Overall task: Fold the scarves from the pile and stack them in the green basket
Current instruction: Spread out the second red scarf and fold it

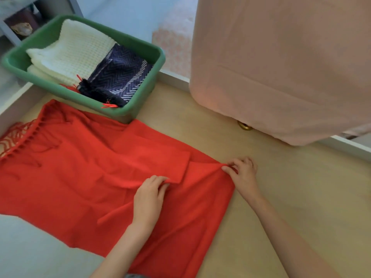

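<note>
Floor (291, 197): pale and smooth-looking; thin cloth could well slide on it.
Drape (281, 67): big pink cloth hanging at the right, well apart from the work.
Red scarf (80, 177): spread almost flat on the floor, far edge just beside the basket. It looks thin, light and quite limp, so I'd expect it to sag and crease wherever it isn't held. Best taken at corners and edges with both hands and kept taut.
Basket (144, 91): green, at the far left, already holding two folded scarves.
White scarf (74, 51): thick knit, folded, in the basket's left part.
Navy scarf (120, 77): zigzag weave, folded, touching the white one on its right.
Flap (160, 157): a doubled-over piece mid-scarf, lying slantwise.
Fringe (18, 135): loose tassels at the left end, likely to tangle.
Left hand (149, 195): fingers curled, nipping the cloth at the flap's near corner.
Right hand (243, 173): fingertips pinching the scarf's far right corner, bunching it slightly.
</note>
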Demonstrator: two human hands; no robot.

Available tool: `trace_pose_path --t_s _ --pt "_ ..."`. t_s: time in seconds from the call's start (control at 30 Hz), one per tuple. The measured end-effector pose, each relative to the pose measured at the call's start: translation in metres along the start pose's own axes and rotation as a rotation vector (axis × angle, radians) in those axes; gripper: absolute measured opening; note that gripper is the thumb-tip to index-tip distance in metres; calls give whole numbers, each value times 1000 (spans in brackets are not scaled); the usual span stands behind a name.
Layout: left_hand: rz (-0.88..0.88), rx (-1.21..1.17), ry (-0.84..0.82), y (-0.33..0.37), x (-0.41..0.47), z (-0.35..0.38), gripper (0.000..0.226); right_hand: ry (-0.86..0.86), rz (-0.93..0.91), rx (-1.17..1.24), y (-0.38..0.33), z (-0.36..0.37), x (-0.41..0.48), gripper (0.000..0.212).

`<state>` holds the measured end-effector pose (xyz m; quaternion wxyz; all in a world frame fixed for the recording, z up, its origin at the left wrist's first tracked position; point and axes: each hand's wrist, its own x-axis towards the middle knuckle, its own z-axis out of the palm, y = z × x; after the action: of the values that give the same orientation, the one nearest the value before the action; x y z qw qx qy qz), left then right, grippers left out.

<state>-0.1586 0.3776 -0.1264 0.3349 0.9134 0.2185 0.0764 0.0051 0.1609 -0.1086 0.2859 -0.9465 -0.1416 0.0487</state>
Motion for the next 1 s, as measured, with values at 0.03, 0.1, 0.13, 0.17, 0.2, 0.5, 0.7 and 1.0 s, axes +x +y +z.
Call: trace_pose_path --t_s 0.03,0.1,0.13,0.17,0.2,0.5,0.7,1.0 --pt "-70 -80 44 2 1 -5 11 -30 -7 -4 5 -7 0 6" --pt "-197 -209 119 4 3 -13 15 -104 7 15 17 -26 -2 6" --pt "-230 -241 135 5 4 -16 16 -137 20 23 27 -36 -4 8" --pt "-243 -256 137 7 4 -16 17 -165 29 17 37 -46 -7 12" --pt "-248 -257 128 9 3 -16 18 -181 37 -11 49 -56 -10 17" --pt "-195 -121 55 37 -7 14 23 -345 52 -81 50 -59 -23 70" --pt "-282 -197 114 38 -3 6 22 -270 -14 -164 10 1 -6 54" --pt "-312 -218 71 26 4 0 24 -328 -6 -72 28 -13 -5 31"
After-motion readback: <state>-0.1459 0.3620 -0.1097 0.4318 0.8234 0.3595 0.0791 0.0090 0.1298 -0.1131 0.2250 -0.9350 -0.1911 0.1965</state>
